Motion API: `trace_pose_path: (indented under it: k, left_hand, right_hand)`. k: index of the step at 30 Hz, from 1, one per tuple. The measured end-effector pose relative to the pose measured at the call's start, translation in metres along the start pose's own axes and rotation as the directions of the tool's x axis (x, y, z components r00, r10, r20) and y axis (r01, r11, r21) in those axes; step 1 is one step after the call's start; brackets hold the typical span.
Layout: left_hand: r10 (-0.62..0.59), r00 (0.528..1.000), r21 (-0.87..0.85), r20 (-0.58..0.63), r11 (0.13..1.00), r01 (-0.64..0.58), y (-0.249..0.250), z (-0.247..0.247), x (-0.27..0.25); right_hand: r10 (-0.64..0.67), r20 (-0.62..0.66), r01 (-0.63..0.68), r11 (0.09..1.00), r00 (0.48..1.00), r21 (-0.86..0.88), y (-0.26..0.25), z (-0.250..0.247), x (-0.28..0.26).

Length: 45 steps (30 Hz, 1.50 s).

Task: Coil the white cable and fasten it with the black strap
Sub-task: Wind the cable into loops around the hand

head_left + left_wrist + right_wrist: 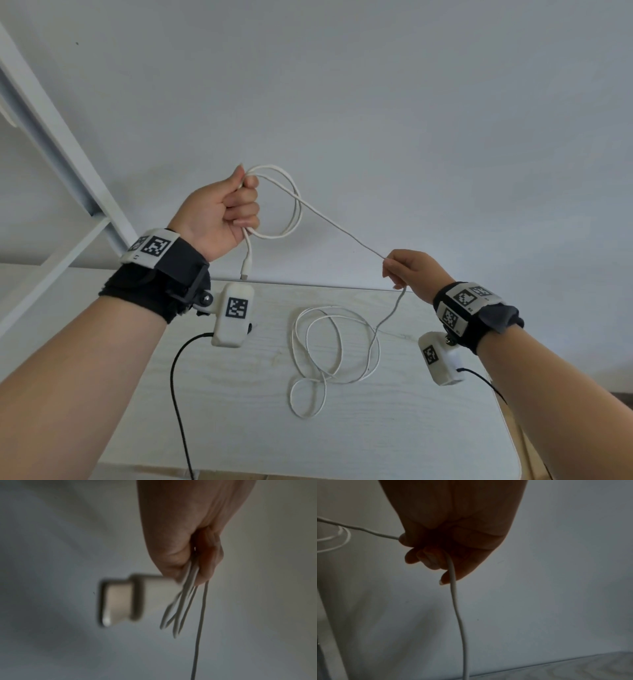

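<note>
My left hand [239, 202] is raised above the table and grips a couple of loops of the white cable [297, 205], with the cable's plug [246, 269] hanging below the fist. A taut stretch of cable runs down to my right hand [394, 270], which pinches it. From there the cable drops to the table [445, 428], where the rest lies in loose loops [335, 346]. In the left wrist view my left hand [197, 566] holds several strands [187, 601]. In the right wrist view my right hand [436, 555] has the cable [453, 588] running through its curled fingers. No black strap is in view.
The pale wood-grain table stands against a plain white wall [376, 85]. A white shelf frame [58, 137] slants at the left. Black camera leads [178, 394] hang from both wrists over the table.
</note>
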<state>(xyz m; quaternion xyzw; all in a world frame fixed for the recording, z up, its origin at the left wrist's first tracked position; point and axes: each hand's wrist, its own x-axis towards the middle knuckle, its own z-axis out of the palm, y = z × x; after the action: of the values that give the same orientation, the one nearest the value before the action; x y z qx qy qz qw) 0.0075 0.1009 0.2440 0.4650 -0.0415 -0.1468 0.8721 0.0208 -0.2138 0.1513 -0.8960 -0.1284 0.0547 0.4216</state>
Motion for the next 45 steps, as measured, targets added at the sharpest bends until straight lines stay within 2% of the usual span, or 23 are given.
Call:
trace_pose_path:
  k: [7, 10, 17, 20, 25, 30, 35, 40, 45]
  left_hand:
    - [0.023, 0.999, -0.004, -0.028, 1.0, -0.023, 0.004, -0.008, -0.003]
    - [0.069, 0.996, -0.032, -0.051, 0.997, -0.071, 0.012, -0.012, -0.004]
    - [0.087, 0.989, 0.153, -0.116, 0.986, -0.069, 0.01, -0.015, -0.004]
    - [0.088, 0.986, 0.184, -0.138, 0.981, -0.062, -0.001, -0.011, -0.002]
    - [0.103, 0.987, 0.25, -0.126, 0.966, -0.069, -0.016, -0.001, 0.001]
    - [0.109, 0.986, 0.377, -0.129, 0.925, -0.053, -0.025, 0.007, -0.001]
    - [0.062, 0.992, 0.493, -0.111, 0.87, 0.001, -0.032, 0.013, -0.004]
    - [0.015, 0.993, 0.579, -0.115, 0.813, 0.054, -0.04, 0.016, -0.004]
    - [-0.06, 0.995, 0.633, -0.08, 0.768, 0.098, -0.048, 0.02, -0.008]
  right_hand:
    - [0.075, -0.03, -0.077, 0.994, 0.997, -0.083, 0.027, -0.006, -0.009]
    - [0.108, -0.042, -0.112, 0.985, 0.993, -0.13, 0.038, -0.011, -0.016]
    - [0.2, -0.093, -0.202, 0.979, 0.975, -0.006, 0.026, -0.008, -0.017]
    - [0.136, -0.052, -0.141, 0.986, 0.989, -0.085, 0.006, 0.004, -0.016]
    - [0.056, 0.128, -0.026, 0.974, 0.99, -0.225, -0.025, 0.026, -0.015]
    - [0.005, 0.31, 0.102, 0.939, 0.951, -0.328, -0.056, 0.047, -0.02]
    - [-0.037, 0.475, 0.234, 0.902, 0.879, -0.363, -0.083, 0.054, -0.031]
    - [-0.118, 0.526, 0.34, 0.873, 0.842, -0.349, -0.107, 0.054, -0.036]
    - [-0.191, 0.529, 0.378, 0.885, 0.827, -0.271, -0.122, 0.048, -0.034]
